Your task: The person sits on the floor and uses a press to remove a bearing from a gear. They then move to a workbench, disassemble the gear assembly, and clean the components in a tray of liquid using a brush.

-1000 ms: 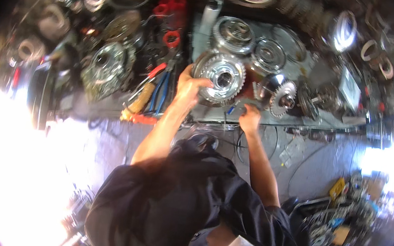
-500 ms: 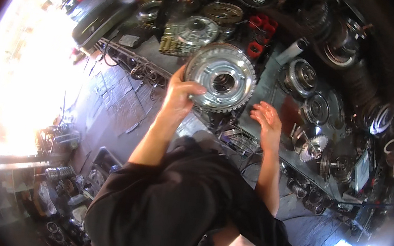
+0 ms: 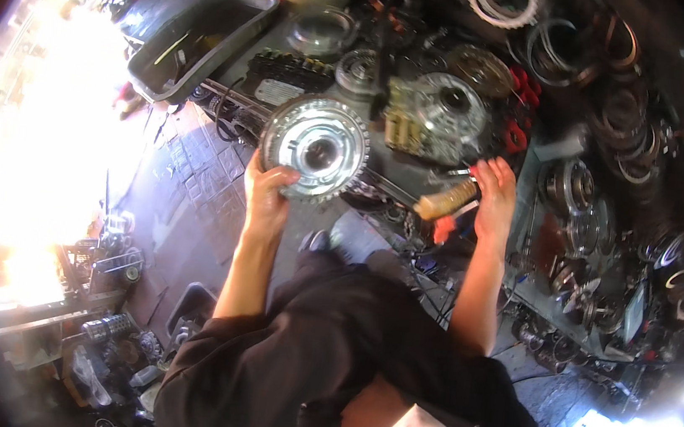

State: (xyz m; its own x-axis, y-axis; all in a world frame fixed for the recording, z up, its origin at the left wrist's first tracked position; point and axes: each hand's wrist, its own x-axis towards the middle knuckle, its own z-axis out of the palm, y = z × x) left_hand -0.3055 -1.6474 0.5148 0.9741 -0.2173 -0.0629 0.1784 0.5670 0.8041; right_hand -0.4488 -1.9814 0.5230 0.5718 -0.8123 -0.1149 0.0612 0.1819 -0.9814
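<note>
My left hand (image 3: 266,196) grips the lower rim of a round toothed metal drum (image 3: 314,148) and holds it up in front of the cluttered workbench. My right hand (image 3: 493,199) is closed around a screwdriver with a translucent amber handle (image 3: 446,201), its handle pointing left toward the drum. Both forearms reach up from my dark shirt at the lower middle. A shoe (image 3: 353,238) shows below the drum.
The workbench (image 3: 447,107) is crowded with gear sets, clutch rings and metal housings. A dark plastic tub (image 3: 197,37) stands at the upper left. Red parts (image 3: 521,107) lie at the right of a large gear assembly (image 3: 442,115). More parts lie on the floor at lower left (image 3: 113,331).
The view has swung, so the bench now sits higher and further right. My left hand has carried the drum leftward, and my right hand has taken hold of the amber-handled screwdriver.
</note>
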